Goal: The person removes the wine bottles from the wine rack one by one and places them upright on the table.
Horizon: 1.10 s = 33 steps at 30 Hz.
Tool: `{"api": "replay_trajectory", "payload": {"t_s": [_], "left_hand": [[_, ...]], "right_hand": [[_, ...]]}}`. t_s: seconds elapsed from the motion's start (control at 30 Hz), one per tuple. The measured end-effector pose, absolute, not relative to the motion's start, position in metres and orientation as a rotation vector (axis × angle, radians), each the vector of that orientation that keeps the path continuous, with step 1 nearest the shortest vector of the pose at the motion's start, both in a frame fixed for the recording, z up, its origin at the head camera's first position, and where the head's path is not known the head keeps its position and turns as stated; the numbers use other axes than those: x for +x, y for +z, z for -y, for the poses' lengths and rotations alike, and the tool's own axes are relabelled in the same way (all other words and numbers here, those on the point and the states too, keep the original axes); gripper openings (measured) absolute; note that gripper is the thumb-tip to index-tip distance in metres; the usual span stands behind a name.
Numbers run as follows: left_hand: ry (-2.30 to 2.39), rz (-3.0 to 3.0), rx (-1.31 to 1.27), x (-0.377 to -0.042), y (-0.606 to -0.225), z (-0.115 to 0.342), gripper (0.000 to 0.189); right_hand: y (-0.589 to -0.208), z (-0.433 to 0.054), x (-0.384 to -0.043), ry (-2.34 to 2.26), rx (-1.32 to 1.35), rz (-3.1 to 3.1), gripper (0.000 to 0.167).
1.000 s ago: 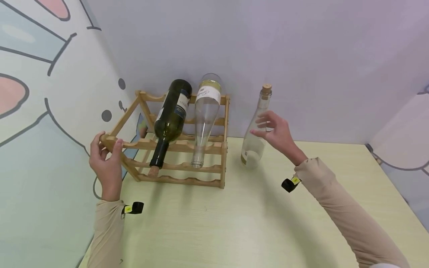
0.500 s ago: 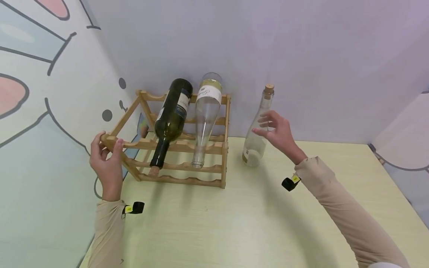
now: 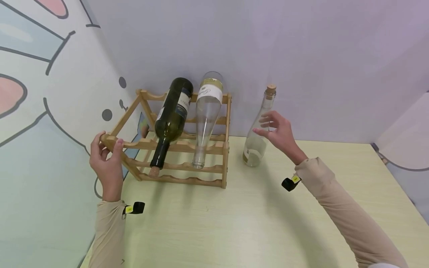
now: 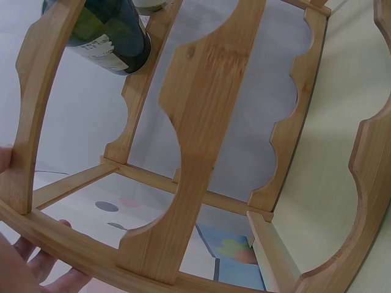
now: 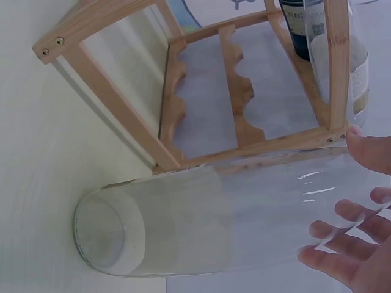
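Observation:
My left hand (image 3: 108, 167) grips the front left corner of a wooden wine rack (image 3: 182, 146), thumb over the top rail. A dark green wine bottle (image 3: 171, 111) with a cork lies in the rack, neck toward me. Beside it rests a clear glass bottle (image 3: 207, 111) with an uncorked mouth. To the right of the rack, another clear bottle (image 3: 253, 147) stands on the table with a cork (image 3: 270, 90) in its neck. My right hand (image 3: 283, 137) holds this bottle around its shoulder, thumb on the near side. Its fingers (image 5: 336, 244) show through the glass in the right wrist view.
The pale wooden table (image 3: 201, 230) runs up to a lilac back wall (image 3: 301, 67). A wall with cartoon figures (image 3: 67, 111) rises close at the left, right by the rack. The rack's lower rails (image 4: 293, 104) have scalloped notches.
Both hands keep their places on the rack and the bottle. The standing bottle's neck shifts very slightly to the right, along with a small drift of the whole view.

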<state>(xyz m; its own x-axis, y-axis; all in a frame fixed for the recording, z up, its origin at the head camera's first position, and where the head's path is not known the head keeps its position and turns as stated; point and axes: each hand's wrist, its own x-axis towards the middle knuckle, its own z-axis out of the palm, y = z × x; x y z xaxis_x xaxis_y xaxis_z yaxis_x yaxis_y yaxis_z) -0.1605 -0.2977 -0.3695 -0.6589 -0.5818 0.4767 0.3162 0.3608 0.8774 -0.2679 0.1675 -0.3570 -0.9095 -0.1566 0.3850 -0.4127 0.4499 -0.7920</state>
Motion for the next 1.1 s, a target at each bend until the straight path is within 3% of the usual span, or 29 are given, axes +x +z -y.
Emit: {"api": "replay_trajectory", "payload": {"t_s": [0.4, 0.67, 1.1], "left_hand": [[-1.386, 1.824, 0.243, -0.16, -0.372, 0.301, 0.047], [-1.405, 1.799, 0.252, -0.158, -0.373, 0.3, 0.046], [-1.407, 1.794, 0.227, -0.16, -0.37, 0.295, 0.045]], "right_hand": [[-0.361, -0.166, -0.267, 1.517, 0.513, 2.514, 0.05], [-0.334, -0.153, -0.24, 1.538, 0.562, 2.524, 0.046], [-0.328, -0.156, -0.237, 1.481, 0.545, 2.559, 0.046]]}}
